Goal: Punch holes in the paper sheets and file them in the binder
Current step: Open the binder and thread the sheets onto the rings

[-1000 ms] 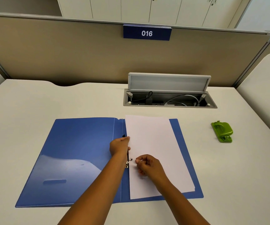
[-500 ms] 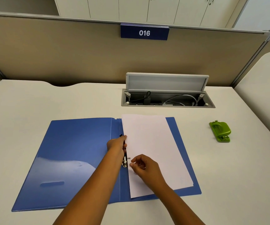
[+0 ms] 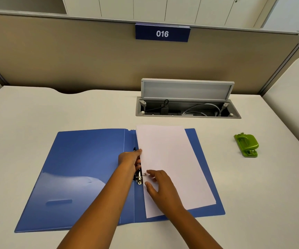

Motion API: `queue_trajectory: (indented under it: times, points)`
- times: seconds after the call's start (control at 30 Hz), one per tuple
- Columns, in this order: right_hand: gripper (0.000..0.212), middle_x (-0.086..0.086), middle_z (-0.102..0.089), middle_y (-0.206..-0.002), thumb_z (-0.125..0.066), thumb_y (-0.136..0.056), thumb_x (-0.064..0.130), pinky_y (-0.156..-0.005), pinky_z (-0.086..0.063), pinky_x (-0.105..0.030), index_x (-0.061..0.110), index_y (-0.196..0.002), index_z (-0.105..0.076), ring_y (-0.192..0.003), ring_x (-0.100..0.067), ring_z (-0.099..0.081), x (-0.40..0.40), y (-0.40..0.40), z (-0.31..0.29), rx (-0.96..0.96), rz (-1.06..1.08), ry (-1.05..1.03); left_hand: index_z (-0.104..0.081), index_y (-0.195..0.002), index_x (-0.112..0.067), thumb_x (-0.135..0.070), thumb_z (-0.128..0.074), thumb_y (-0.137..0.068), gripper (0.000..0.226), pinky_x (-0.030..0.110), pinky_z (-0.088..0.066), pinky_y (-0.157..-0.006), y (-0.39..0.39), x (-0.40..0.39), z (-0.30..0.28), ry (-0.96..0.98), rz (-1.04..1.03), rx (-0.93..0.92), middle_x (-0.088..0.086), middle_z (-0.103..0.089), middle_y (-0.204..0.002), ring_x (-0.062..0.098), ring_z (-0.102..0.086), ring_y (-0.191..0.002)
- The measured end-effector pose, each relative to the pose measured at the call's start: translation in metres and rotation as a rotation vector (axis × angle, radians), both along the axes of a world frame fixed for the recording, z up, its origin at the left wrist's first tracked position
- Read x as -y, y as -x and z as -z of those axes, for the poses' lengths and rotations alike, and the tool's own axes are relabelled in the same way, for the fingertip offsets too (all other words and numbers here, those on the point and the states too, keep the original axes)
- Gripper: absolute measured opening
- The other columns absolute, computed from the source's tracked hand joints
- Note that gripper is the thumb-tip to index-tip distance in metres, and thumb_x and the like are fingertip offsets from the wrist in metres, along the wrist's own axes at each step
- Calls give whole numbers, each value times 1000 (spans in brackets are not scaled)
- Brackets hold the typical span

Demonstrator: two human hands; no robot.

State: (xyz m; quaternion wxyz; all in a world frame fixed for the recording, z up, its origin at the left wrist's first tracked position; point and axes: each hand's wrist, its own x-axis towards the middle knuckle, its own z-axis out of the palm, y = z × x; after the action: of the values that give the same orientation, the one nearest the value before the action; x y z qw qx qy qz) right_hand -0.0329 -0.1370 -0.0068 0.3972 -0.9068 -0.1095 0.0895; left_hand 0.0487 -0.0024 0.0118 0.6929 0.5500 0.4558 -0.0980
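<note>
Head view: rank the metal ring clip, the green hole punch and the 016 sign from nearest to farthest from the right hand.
From the right hand:
1. Metal ring clip, just left of its fingertips, at the binder spine.
2. Green hole punch, on the desk to the right.
3. 016 sign, up on the partition behind the desk.

The left hand [image 3: 129, 159] is covering the middle of the binder's ring clip [image 3: 139, 177], and its fingertips are disappearing under the left edge of the paper sheets [image 3: 170, 162], so their grip is not showing. The sheets are hiding most of the blue binder [image 3: 84, 168] right cover. The right hand [image 3: 160, 186] is concealing part of the sheets. Both forearms are running off the bottom edge. Whether punched holes are sitting on the rings is too small to tell.
</note>
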Motion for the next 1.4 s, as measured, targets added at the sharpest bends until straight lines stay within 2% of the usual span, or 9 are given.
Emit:
queue_trajectory:
  times: [0.23, 0.33, 0.43, 0.67, 0.8, 0.93, 1.1, 1.2, 1.4]
  points:
    - [49, 2, -46, -140, -43, -88, 41, -106, -28, -27, 26, -134, -44, -127, -17, -43, -5, 1, -4, 150, -63, 165, -61, -74, -3, -22, -70, -79, 22, 34, -54, -57, 2, 2, -3, -142, 41, 50, 7, -57, -65, 16, -51, -54]
    - [53, 3, -40, -145, -38, -90, 50, -110, -19, -29, 27, -137, -39, -133, -17, -37, -8, -6, -6, 158, -55, 168, -62, -77, -7, -27, -64, -83, 22, 32, -49, -60, 11, 8, -8, -645, 195, 129, 5, -57, -78, 21, -53, -68]
    - [83, 6, -33, -149, -6, -73, 72, -115, -12, -33, 30, -140, -34, -138, -14, -28, -10, -9, -7, 98, -71, 191, -60, -91, -9, -22, -61, -85, 15, 30, -41, -61, 19, 12, -11, -1078, 312, 304, 4, -52, -93, 21, -53, -78]
    - [92, 1, -42, -145, 3, -70, 74, -114, -17, -40, 27, -134, -45, -134, -20, -37, -6, -1, 10, 104, -50, 181, -64, -105, -12, -22, -50, -92, 22, 31, -38, -84, 14, 8, -4, -1420, 582, 380, 7, -60, -107, 22, -53, -99]
    - [85, 1, -46, -142, 0, -75, 71, -112, -13, -42, 27, -130, -48, -132, -21, -40, -4, 0, 12, 128, -53, 215, -64, -108, -14, -24, -47, -94, 24, 30, -37, -85, 7, 4, -1, -1428, 664, 371, 4, -64, -109, 21, -54, -101]
    - [53, 5, -34, -149, -30, -90, 53, -115, -3, -35, 29, -137, -39, -139, -15, -27, 1, -3, 7, 90, -79, 236, -68, -99, -13, -25, -52, -91, 21, 31, -38, -85, 2, -1, -1, -1346, 666, 407, 4, -69, -102, 22, -56, -98]
    - [76, 5, -35, -148, -9, -80, 71, -113, -1, -32, 30, -136, -40, -138, -15, -29, 0, -6, 5, 99, -66, 220, -63, -96, -14, -27, -59, -87, 16, 32, -35, -85, 9, -3, -1, -1209, 555, 408, 4, -69, -95, 24, -55, -96]
    - [46, 2, -39, -146, -30, -93, 43, -112, -2, -33, 27, -135, -43, -137, -17, -33, -6, -17, -1, 160, -51, 209, -61, -102, -17, -25, -60, -87, 17, 28, -25, -83, 16, -1, 1, -1112, 468, 393, 2, -68, -97, 22, -51, -103]
    - [46, -1, -30, -151, -36, -97, 12, -117, -4, -41, 24, -141, -33, -141, -18, -23, -17, -46, -16, 172, -67, 299, -66, -93, -20, -26, -59, -87, 11, 25, -25, -82, 14, -1, 6, -995, 405, 368, 3, -69, -96, 20, -51, -106]
